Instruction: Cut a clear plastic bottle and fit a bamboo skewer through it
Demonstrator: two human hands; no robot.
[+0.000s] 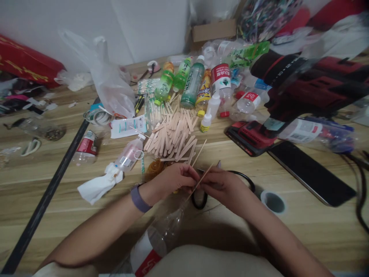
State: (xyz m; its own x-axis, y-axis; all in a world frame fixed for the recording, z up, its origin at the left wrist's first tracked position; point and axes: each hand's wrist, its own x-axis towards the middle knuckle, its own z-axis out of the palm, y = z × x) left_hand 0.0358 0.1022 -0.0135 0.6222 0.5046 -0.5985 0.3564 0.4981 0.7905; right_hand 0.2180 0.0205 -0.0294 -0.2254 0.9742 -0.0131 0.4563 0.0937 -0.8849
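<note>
In front of my body, my left hand (184, 177) and my right hand (217, 184) meet with fingers pinched together. A thin wooden stick (206, 174) runs slantwise between the fingertips of both hands. Its lower end reaches the neck of a clear plastic bottle (170, 225) with a red and white label, which lies tilted against my body. Just beyond my fingers, another thin stick (199, 153) points away. Rubber bands (155, 168) lie behind my left hand, partly hidden. Black-handled scissors (199, 201) sit under my hands, mostly covered.
A pile of flat craft sticks (173, 132) spreads ahead, with several drink bottles (193, 82) behind. To the right are a cordless drill (288, 88), a black phone (311, 171) and a tape roll (273, 202). A black strip (54, 184) crosses the left side.
</note>
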